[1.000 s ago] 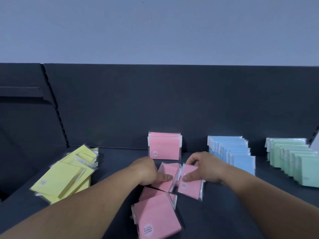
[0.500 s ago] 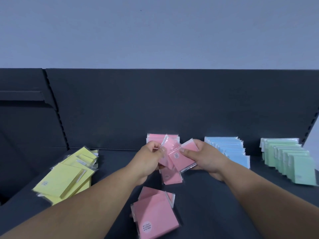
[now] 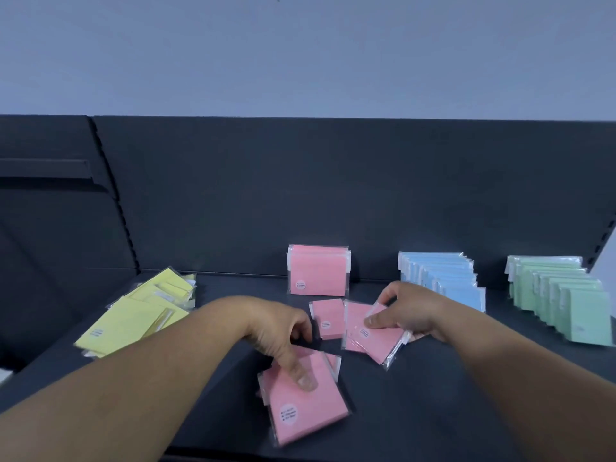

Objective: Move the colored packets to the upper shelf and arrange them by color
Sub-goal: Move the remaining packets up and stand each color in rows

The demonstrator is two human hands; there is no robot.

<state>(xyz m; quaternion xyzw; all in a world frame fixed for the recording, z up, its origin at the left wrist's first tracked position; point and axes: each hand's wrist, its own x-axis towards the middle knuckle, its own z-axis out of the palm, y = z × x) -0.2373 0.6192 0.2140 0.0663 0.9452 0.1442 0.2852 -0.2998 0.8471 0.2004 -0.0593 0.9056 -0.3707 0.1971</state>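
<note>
Pink packets stand upright (image 3: pixel 318 275) against the dark back panel of the shelf (image 3: pixel 433 411). One pink packet (image 3: pixel 328 317) lies flat in front of them. My right hand (image 3: pixel 410 310) grips a couple of pink packets (image 3: pixel 373 335) between thumb and fingers, low over the shelf. My left hand (image 3: pixel 283 335) reaches down onto a small pile of pink packets (image 3: pixel 306 401) near the front edge, thumb on top and fingers curled at the top packet's edge. Yellow packets (image 3: pixel 133 315) lie in a loose heap at the left.
Blue packets (image 3: pixel 443 281) stand in a tidy row right of the pink ones. Green packets (image 3: pixel 563 295) stand in a row at the far right. A slotted upright (image 3: pixel 113 195) and a side shelf bracket (image 3: pixel 43 168) sit at the left.
Both hands came down from in front of the upright pink stack. My left hand dropped to the front pile. My right hand lowered its pink packets towards the shelf.
</note>
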